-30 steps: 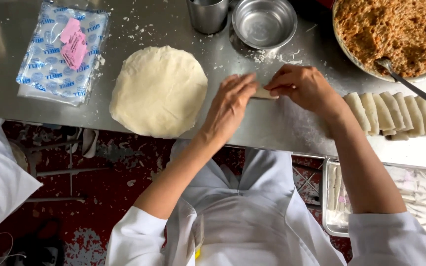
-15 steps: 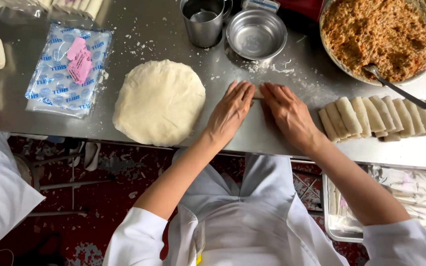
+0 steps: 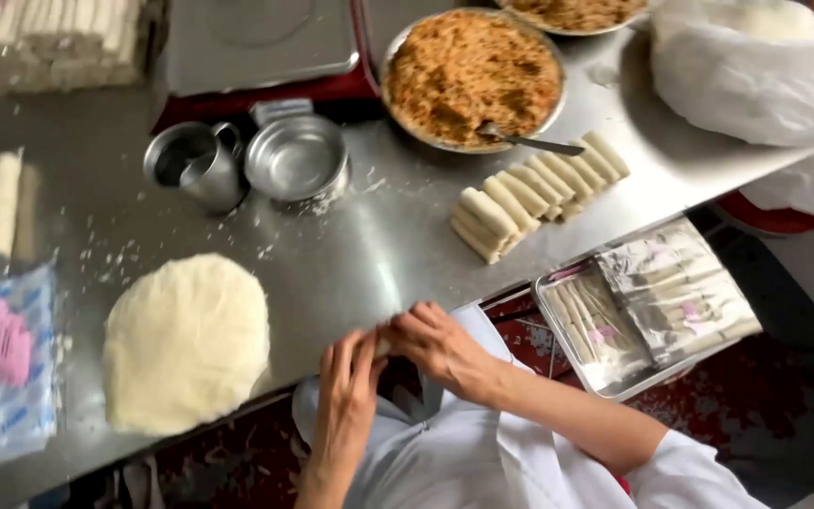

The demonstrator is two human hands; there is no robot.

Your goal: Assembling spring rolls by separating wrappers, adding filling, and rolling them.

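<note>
Across steel tabletop [image 3: 369, 254]: stack of round wrappers [image 3: 187, 341] at left, plenty unused; bowl of shredded filling [image 3: 473, 75] far side, well stocked; row of finished rolls [image 3: 534, 193] beside it. At near edge, left hand [image 3: 346, 391] and right hand [image 3: 440, 347] curled together around small roll [image 3: 383, 344], mostly hidden, long axis seemingly left-right.

Steel table [image 3: 369, 254]. Beyond the fingers: cup [image 3: 190, 165], bowl [image 3: 296, 158], filling pan [image 3: 473, 75], row of rolls [image 3: 534, 193]. Left of the fingers: wrappers [image 3: 186, 339], packet [image 3: 2, 372].
</note>
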